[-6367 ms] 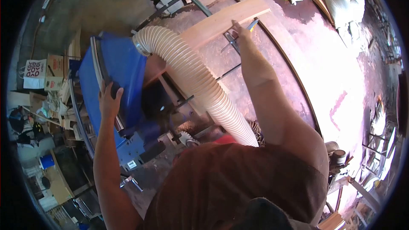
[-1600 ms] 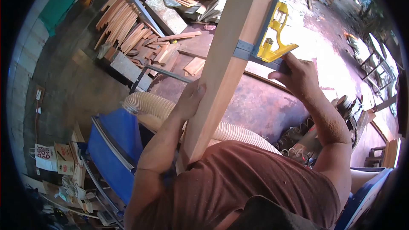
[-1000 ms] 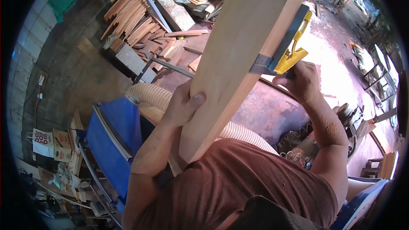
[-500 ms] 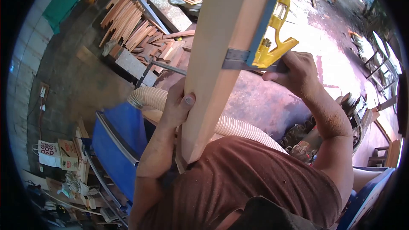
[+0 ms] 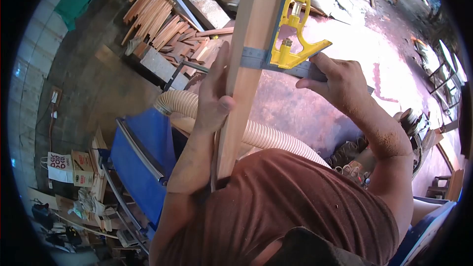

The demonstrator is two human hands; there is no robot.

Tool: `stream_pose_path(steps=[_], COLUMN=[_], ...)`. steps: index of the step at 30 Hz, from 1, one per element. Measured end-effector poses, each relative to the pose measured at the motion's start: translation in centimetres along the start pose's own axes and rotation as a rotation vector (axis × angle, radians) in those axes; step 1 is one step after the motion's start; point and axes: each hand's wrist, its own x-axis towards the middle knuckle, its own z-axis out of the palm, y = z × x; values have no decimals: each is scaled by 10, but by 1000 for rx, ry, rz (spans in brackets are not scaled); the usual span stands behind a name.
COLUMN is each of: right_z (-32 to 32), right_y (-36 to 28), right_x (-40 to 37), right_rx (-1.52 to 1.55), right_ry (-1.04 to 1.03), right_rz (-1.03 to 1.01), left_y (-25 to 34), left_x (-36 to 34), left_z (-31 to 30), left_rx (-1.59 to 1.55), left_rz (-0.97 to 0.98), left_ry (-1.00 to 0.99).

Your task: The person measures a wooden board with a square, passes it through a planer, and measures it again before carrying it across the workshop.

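Left hand (image 5: pixel 213 93) is right up against the long wood board (image 5: pixel 244 86), on its left side. The fingers I can see are long and straight, and the thumb tip sits by the board's edge. I cannot tell how hard this hand grips, since some fingers may be hidden. The board is in the middle. It runs the long way, from low down by the brown shirt (image 5: pixel 295 197), up and a bit to the right, past the top of the view. One thin side shows.

A yellow tool (image 5: pixel 295 59) stands on the board's right side, with its straight back lying along the wood. Its metal ruler (image 5: pixel 253 58) goes across the thin side, so ruler and board make a cross. Right hand (image 5: pixel 342 81) holds the ruler's other part, pinched between finger and thumb. That makes the left hand the nearer one to the board. The right hand is off to the right, apart from the wood, and the ruler reaches over from it.

Behind the board, lower down, a ribbed hose (image 5: pixel 278 138) goes by. Left of the arm is a big blue machine part (image 5: pixel 148 133). Farther off, up and left, lies a pile of wood sticks (image 5: pixel 150 17).
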Motion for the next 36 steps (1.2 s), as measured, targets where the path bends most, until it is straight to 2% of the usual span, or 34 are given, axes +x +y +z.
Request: stream_pose_path(steps=[3, 6, 10, 13, 18, 26, 29, 36], right_z=[4, 8, 11, 11, 13, 16, 14, 19], right_y=[1, 1, 3, 3, 8, 8, 5, 9], right_x=[-2, -7, -11, -14, -16, -15, -12, -12], right_rx=[5, -7, 11, 59, 42, 34, 32, 52], right_ry=[-13, -56, -61, -104, -90, -66, -113, -28], right_rz=[13, 36, 60, 134, 86, 33, 80, -9], left_y=[5, -1, -6, -5, -11, -13, -11, -12], left_x=[0, -1, -6, -2, 0, -3, -3, -5], left_z=[5, 6, 10, 9, 5, 8, 7, 7], left_rx=[-29, 148, 142, 244, 363, 268, 263, 222], left_rz=[17, 72, 120, 176, 262, 199, 195, 201], left_ry=[-63, -19, 10, -53, -133, -77, -67, -64])
